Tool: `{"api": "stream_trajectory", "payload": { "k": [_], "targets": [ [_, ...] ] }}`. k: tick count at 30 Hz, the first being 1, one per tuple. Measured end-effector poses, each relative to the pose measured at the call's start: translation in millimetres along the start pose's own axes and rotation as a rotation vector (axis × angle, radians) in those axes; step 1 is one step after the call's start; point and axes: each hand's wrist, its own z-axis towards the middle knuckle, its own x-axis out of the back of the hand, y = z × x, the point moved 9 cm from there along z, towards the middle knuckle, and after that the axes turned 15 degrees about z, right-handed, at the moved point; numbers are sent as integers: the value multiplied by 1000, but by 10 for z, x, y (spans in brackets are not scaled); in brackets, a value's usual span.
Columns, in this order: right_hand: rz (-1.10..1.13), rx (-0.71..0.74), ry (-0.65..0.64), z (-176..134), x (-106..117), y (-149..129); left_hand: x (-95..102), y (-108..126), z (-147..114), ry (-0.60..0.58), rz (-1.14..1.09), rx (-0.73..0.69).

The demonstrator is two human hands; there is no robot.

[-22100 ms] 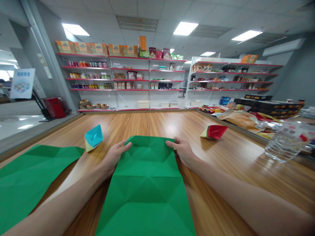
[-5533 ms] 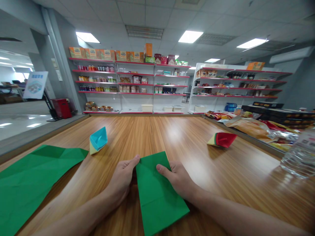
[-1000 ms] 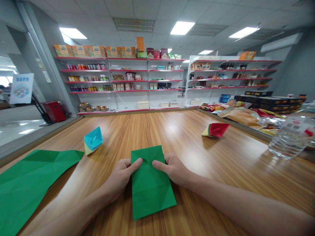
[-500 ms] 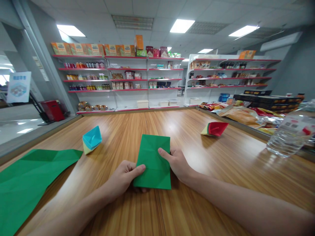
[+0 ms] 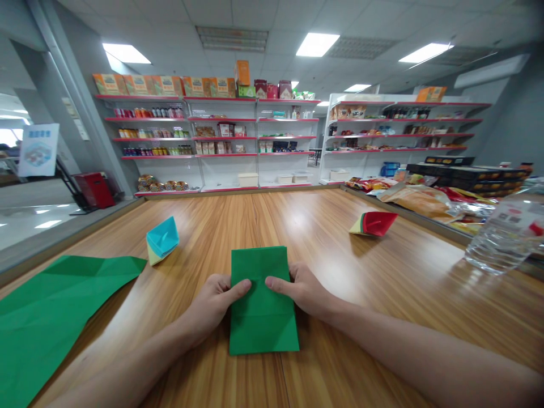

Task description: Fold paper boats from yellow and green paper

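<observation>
A folded green sheet of paper is held upright-lengthwise above the wooden table, creases showing across its face. My left hand grips its left edge, thumb on the front and fingers hidden behind. On the right edge my right hand does the same, its thumb lying flat on the paper near the other thumb. Left of the hands lies a larger creased green sheet. A blue and yellow folded paper piece stands beyond its corner. To the right rests a red, green and yellow folded paper piece.
A clear plastic bottle stands at the table's right side. Snack packets and black boxes lie beyond the right edge. Stocked shelves line the back, past the wooden table.
The folded green paper has come nearer to me and straightened. My left thumb has moved up along its edge; my right thumb sits lower and further left on it.
</observation>
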Motion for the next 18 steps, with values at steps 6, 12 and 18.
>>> {"api": "stream_trajectory", "payload": {
  "k": [6, 12, 18],
  "targets": [
    [6, 74, 133, 32, 166, -20, -49, -10, 3, -70, 102, -11],
    [-47, 112, 185, 38, 235, -72, -8, -99, -11, -18, 217, 112],
    [-162, -61, 6, 39, 58, 108, 207, -160, 14, 217, -11, 116]
  ]
}}
